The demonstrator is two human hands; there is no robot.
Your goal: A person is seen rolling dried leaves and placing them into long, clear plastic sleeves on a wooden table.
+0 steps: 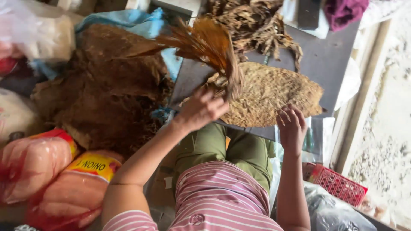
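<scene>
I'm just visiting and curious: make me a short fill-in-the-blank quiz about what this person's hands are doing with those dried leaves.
1. The left hand lifts a bundle of dried brown ____.
2. The right hand rests flat on the spread leaf, which lies on a ____ board.
3. The red mesh sacks lie on the person's ____ side.

Missing words: leaves; grey; left

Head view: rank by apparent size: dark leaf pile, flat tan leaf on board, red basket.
1. Dark leaf pile
2. Flat tan leaf, under the right hand
3. Red basket, partly hidden, so unsure
</scene>
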